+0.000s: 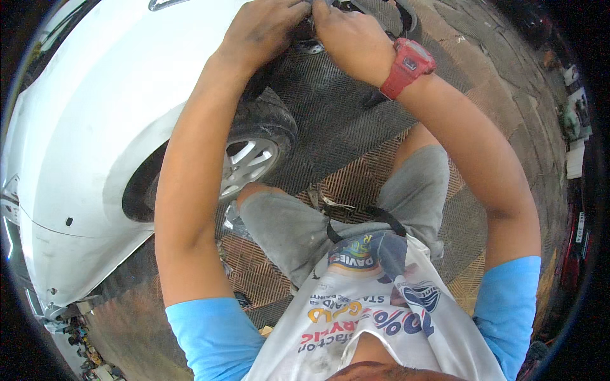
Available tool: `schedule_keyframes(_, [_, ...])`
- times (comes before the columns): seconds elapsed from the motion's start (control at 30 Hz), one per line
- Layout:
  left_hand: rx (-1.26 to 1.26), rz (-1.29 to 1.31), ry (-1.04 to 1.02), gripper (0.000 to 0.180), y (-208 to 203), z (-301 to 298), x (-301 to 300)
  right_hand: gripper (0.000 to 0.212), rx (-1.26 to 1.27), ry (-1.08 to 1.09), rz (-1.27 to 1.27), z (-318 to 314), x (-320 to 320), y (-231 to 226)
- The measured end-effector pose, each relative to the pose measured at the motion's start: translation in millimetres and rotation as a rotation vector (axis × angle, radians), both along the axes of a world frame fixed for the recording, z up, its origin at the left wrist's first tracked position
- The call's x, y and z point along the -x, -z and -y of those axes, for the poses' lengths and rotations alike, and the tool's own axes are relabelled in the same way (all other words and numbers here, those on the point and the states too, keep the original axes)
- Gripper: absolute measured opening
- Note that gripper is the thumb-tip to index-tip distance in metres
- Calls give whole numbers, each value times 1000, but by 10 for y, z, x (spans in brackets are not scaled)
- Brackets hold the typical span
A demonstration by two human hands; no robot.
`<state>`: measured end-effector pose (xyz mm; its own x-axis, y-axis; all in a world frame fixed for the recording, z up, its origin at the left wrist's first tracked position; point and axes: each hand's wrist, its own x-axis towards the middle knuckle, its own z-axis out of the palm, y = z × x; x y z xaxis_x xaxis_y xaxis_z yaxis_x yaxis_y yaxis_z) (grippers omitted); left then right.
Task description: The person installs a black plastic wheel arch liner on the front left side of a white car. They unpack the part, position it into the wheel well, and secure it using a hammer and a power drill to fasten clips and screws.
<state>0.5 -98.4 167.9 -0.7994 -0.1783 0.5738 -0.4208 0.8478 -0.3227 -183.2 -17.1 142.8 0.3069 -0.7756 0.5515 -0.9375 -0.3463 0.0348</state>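
Both my hands are together at the top edge of the head view, by the front end of a white car (95, 108). My left hand (262, 33) has its fingers curled and pressed together. Beside it, my right hand (357, 46), with a red watch (410, 65) on its wrist, is closed too, thumb toward the left fingers. Between and under them shows a dark part (307, 46); the fingertips and whatever they pinch are hidden or cut off. A black curved piece (410, 22) lies just beyond my right hand.
The car's front wheel (251, 162), with silver spokes, stands beside my left forearm and knee. Ribbed matting (337, 101) covers the floor around me. A clear plastic item (234, 219) lies near my left knee. Assorted items (575, 120) line the far right.
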Motion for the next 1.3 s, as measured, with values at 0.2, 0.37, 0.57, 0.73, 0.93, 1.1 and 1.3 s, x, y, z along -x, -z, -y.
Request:
schedule_keyframes(0.2, [-167,30,11,21,-205,-175,44,47,-597,-107,785,80,-190,-91])
schedule_keyframes(0.37, [-154,52,67,23,-167,-64,34,50,33,46,-83,38,30,-47])
schedule_keyframes(0.57, [-151,8,-10,24,-140,-120,115,39,-289,-212,421,56,-59,-1])
schedule_keyframes(0.73, [-62,-2,29,41,0,27,-15,34,-226,-118,273,-6,-157,-76])
schedule_keyframes(0.93, [31,-41,30,41,-3,-23,108,49,-93,-26,51,21,42,-25])
schedule_keyframes(1.1, [-38,11,-51,47,-10,19,58,42,-767,-283,1154,-24,-189,-139])
schedule_keyframes(1.3, [44,31,-28,42,5,54,-10,23,101,-26,-22,68,-40,-55])
